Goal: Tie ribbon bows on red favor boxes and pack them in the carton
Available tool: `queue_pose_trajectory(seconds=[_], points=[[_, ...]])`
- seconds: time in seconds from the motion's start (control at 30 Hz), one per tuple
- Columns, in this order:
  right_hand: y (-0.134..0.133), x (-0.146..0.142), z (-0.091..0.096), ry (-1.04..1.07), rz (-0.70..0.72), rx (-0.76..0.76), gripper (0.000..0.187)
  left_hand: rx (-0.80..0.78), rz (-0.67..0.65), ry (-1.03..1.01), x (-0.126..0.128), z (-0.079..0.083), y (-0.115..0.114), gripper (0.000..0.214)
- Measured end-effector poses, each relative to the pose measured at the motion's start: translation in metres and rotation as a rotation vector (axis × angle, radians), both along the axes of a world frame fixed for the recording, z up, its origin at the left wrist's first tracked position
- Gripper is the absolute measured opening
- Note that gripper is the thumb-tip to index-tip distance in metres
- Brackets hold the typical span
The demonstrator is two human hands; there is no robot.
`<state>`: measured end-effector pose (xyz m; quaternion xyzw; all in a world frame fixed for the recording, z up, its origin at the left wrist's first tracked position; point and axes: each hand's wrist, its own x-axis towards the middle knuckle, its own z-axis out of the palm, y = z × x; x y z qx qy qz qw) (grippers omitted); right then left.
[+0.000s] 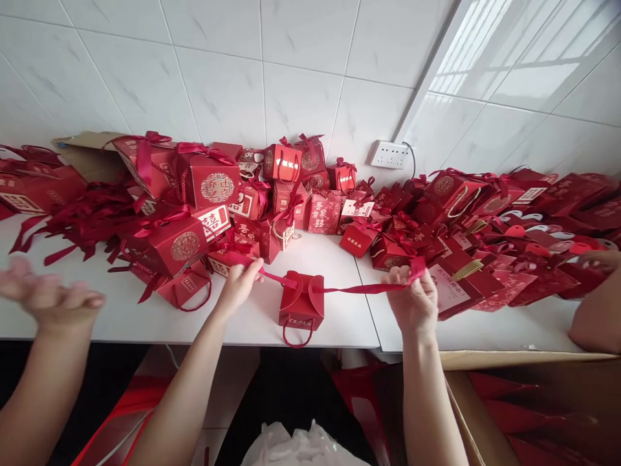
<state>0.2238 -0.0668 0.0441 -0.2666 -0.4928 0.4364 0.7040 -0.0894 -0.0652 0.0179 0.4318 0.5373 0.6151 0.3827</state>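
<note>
While the person's left hand (241,283) pinches one length of a red ribbon (363,289) between thumb and fingers, the right hand (414,301) grips the other length, bunched at the fingertips. Between the two grips, on the white table (339,327), sits a small red box (301,309), the ribbon running through its folded top and its cord handle (297,345) hanging toward the near edge. Beyond the left grip, a pile of ribboned boxes (167,243) rises; just past the right grip lie flatter red packages (466,285). Well left of the left grip, another person's hand (53,294) is raised, fingers apart.
</note>
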Motion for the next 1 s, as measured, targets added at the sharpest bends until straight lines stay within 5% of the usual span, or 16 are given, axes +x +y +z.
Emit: queue_pose_trajectory(seconds=[0.2,0.43,1.0], points=[[0.004,-0.015,-0.009,-0.106,0.166,-0.054,0.025,0.025,-0.062,-0.092,0.004,0.031,0.013,0.026],[0.005,-0.03,-0.001,-0.042,0.124,-0.078,0.016,0.163,-0.278,-0.147,0.01,0.059,0.009,0.024],[-0.007,-0.008,0.019,0.02,0.15,0.017,0.017,0.043,-0.349,-0.281,0.025,0.029,0.013,0.032]])
